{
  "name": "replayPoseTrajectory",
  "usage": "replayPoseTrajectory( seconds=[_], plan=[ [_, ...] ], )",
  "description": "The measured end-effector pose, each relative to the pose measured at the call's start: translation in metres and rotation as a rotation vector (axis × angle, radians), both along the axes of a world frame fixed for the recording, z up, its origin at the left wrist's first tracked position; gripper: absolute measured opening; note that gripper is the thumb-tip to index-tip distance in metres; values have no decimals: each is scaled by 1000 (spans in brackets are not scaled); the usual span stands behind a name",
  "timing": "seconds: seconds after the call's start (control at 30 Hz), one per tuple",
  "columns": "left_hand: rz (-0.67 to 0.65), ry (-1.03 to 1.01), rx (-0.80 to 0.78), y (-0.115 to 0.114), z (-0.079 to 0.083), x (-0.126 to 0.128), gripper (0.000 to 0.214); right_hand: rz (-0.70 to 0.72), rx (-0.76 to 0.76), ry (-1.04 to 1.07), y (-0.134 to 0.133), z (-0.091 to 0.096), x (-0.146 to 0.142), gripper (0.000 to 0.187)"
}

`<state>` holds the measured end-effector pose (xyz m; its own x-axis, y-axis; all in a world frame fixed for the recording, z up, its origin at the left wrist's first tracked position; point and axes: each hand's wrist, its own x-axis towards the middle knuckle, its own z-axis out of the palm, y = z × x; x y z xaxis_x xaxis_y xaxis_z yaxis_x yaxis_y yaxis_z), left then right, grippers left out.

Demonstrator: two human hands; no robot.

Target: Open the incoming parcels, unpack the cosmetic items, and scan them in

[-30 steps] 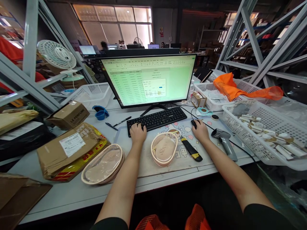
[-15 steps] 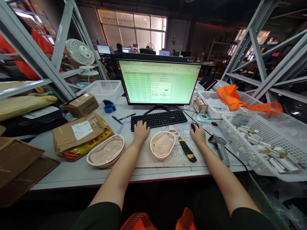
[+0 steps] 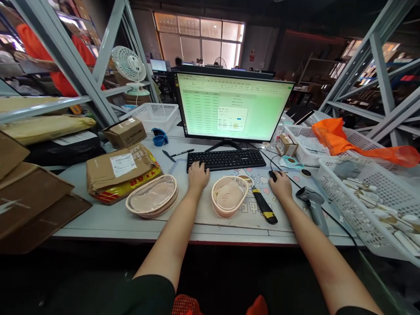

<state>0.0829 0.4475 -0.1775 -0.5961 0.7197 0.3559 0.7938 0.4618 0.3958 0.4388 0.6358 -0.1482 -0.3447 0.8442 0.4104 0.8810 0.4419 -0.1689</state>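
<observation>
My left hand (image 3: 198, 176) rests on the left end of a black keyboard (image 3: 229, 160), fingers spread over the keys. Under my right hand (image 3: 281, 185) is a dark computer mouse (image 3: 272, 176), with the fingers curved round it. A monitor (image 3: 210, 105) behind the keyboard shows a spreadsheet with a small dialog box. Between my forearms lie a clear-topped, pale pink pouch (image 3: 229, 195) and a black and yellow box cutter (image 3: 265, 205). Left of my left forearm sits a stack of similar oval pouches (image 3: 152, 197). A grey barcode scanner (image 3: 313, 203) lies right of my right hand.
Cardboard parcels (image 3: 120, 168) crowd the left side, near two pens (image 3: 175, 154) and a blue container (image 3: 159, 138). White baskets (image 3: 352, 183) line the right, one under orange cloth (image 3: 337, 135). Metal rack posts (image 3: 65, 57) and a fan (image 3: 129, 64) stand behind. A person in orange is at far left.
The view has shifted, so the desk and monitor appear further right and the monitor slightly higher. Both hands stay at the keyboard and mouse.
</observation>
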Motion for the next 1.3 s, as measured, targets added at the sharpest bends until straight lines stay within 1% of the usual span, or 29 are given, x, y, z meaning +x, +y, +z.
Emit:
replayPoseTrajectory(
  seconds=[0.37, 0.53, 0.87, 1.1, 1.3],
  plan=[
    [20, 18, -6, -1, 0, 2, 44, 18, 8, -8, 1, -1, 1, 51],
    [26, 21, -16, -2, 0, 2, 45, 11, -20, -30, 0, 0, 2, 51],
    [36, 38, 12, -5, 6, 3, 39, -17, -35, -3, 0, 3, -3, 49],
    [44, 24, 14, -5, 4, 3, 39, -4, 0, -4, -2, 3, -1, 53],
    [46, 13, 17, -5, 3, 2, 39, -15, -5, -27, -3, 3, -1, 51]
  ],
)
